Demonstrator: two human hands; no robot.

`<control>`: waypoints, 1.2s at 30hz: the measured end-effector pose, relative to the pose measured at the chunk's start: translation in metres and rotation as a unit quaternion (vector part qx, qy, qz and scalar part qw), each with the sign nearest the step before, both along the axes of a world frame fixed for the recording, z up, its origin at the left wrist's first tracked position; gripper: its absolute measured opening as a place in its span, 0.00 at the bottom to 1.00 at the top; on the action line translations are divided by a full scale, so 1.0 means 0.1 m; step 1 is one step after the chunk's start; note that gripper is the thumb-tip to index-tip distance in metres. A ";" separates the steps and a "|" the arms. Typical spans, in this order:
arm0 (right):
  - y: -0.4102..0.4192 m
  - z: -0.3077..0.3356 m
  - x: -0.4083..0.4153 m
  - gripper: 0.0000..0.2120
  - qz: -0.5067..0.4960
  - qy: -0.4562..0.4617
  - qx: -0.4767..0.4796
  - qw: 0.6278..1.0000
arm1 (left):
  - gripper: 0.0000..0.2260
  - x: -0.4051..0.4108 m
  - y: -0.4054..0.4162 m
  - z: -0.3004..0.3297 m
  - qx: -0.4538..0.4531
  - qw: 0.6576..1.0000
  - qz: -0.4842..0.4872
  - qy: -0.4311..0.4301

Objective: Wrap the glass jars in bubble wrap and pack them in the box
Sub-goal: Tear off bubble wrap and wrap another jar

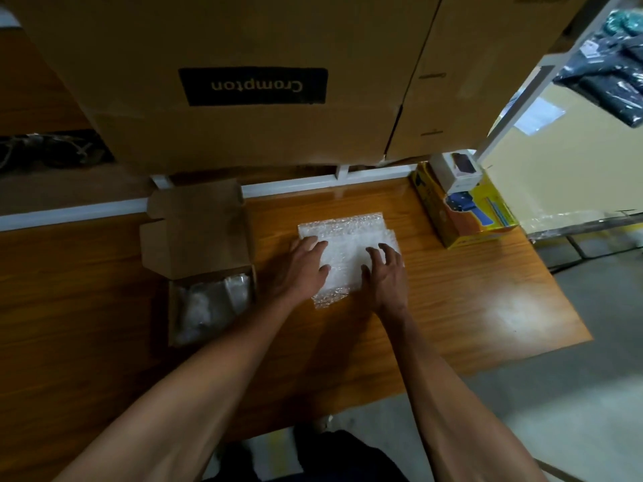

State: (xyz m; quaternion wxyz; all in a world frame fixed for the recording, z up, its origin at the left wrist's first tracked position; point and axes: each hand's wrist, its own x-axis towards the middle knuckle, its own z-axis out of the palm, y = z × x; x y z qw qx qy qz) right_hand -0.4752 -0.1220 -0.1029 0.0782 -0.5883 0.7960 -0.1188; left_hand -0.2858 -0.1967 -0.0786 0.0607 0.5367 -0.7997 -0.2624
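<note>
A stack of bubble wrap sheets (348, 245) lies flat on the wooden table (452, 300), in the middle. My left hand (302, 269) rests on the stack's left side with straight fingers. My right hand (386, 273) touches its right side, fingers slightly bent on the top sheet. To the left stands a small open cardboard box (195, 238) with its lid folded back; several bubble-wrapped bundles (212, 304) lie inside it. No bare glass jar is visible.
A yellow and orange product box (466, 217) with a small white box (455, 172) on top stands at the table's back right. Large brown cartons (243, 64) fill the shelf behind. The table's right edge drops to a grey floor (574, 394).
</note>
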 end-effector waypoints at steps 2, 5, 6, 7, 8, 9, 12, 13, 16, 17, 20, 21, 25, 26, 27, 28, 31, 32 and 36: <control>-0.08 -0.05 -0.10 0.27 -0.022 -0.019 0.003 1.000 | 0.29 -0.10 -0.08 -0.05 -0.020 0.999 -0.012 -0.033; -0.17 -0.09 -0.25 0.33 -0.070 -0.053 0.012 0.996 | 0.30 -0.20 -0.15 -0.09 -0.027 0.997 -0.014 -0.068; -0.19 -0.09 -0.30 0.35 -0.086 -0.064 0.017 0.994 | 0.29 -0.22 -0.16 -0.10 -0.028 0.997 -0.013 -0.075; -0.21 -0.09 -0.34 0.36 -0.099 -0.072 0.023 0.992 | 0.29 -0.23 -0.17 -0.10 -0.031 0.996 -0.011 -0.081; -0.22 -0.07 -0.37 0.36 -0.105 -0.074 0.028 0.991 | 0.29 -0.24 -0.17 -0.11 -0.036 0.996 -0.007 -0.084; -0.22 -0.05 -0.39 0.36 -0.108 -0.070 0.030 0.991 | 0.29 -0.24 -0.17 -0.11 -0.038 0.996 -0.004 -0.084; -0.24 -0.03 -0.42 0.35 -0.116 -0.062 0.030 0.991 | 0.28 -0.27 -0.16 -0.11 -0.040 0.996 0.009 -0.076; -0.25 -0.06 -0.44 0.35 -0.129 -0.080 0.029 0.988 | 0.28 -0.27 -0.16 -0.11 -0.042 0.996 0.015 -0.075; -0.28 -0.10 -0.50 0.34 -0.173 -0.152 0.020 0.973 | 0.29 -0.29 -0.16 -0.10 -0.045 0.996 0.022 -0.080; -0.28 -0.10 -0.53 0.34 -0.181 -0.162 0.024 0.970 | 0.29 -0.29 -0.16 -0.09 -0.043 0.996 0.022 -0.081; -0.26 0.01 -0.56 0.35 -0.190 -0.171 0.066 0.964 | 0.29 -0.29 -0.17 -0.08 -0.033 0.996 0.027 -0.082; -0.25 0.05 -0.57 0.35 -0.197 -0.186 0.072 0.960 | 0.29 -0.29 -0.17 -0.07 -0.032 0.996 0.029 -0.082; -0.27 0.07 -0.58 0.29 -0.218 -0.245 0.018 0.944 | 0.32 -0.29 -0.15 -0.04 -0.033 0.995 0.036 -0.082; -0.27 0.07 -0.57 0.26 -0.222 -0.267 -0.009 0.938 | 0.32 -0.28 -0.14 -0.04 -0.033 0.995 0.038 -0.082; -0.27 0.09 -0.56 0.23 -0.225 -0.290 -0.032 0.930 | 0.32 -0.28 -0.14 -0.03 -0.033 0.995 0.041 -0.080; -0.27 0.14 -0.53 0.20 -0.226 -0.316 -0.049 0.920 | 0.32 -0.29 -0.13 -0.02 -0.033 0.995 0.044 -0.078; -0.25 0.30 -0.47 0.18 -0.201 -0.345 -0.090 0.913 | 0.32 -0.28 -0.12 0.01 -0.039 0.996 0.051 -0.066; -0.25 0.34 -0.46 0.17 -0.188 -0.340 -0.100 0.916 | 0.32 -0.28 -0.13 0.01 -0.039 0.996 0.054 -0.059; -0.26 0.49 -0.39 0.06 -0.138 -0.332 -0.117 0.926 | 0.30 -0.30 -0.13 0.07 -0.029 0.997 0.066 0.000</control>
